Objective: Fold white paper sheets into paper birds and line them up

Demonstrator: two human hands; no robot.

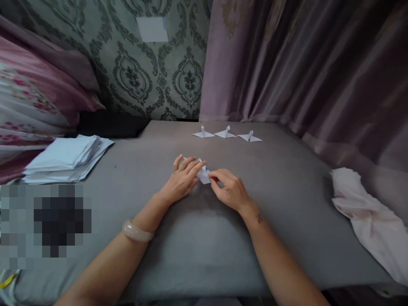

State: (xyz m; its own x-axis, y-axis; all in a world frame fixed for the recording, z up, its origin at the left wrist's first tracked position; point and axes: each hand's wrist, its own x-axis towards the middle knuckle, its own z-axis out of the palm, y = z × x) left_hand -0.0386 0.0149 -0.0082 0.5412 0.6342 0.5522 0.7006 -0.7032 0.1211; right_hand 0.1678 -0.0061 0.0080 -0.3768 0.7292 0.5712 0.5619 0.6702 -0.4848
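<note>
A small white folded paper piece (203,174) lies on the grey cloth-covered surface (280,182) in the middle. My left hand (183,178) rests flat on its left part, fingers pressing it down. My right hand (230,191) pinches its right edge between thumb and fingers. Most of the paper is hidden under the fingers. Three finished white paper figures (225,133) stand in a row farther back.
A stack of white paper sheets (65,158) lies at the left edge. A pale pink cloth (366,212) lies at the right. Purple curtains (302,63) hang behind and to the right, patterned wall (153,72) at the back, pink bedding (32,102) at the left.
</note>
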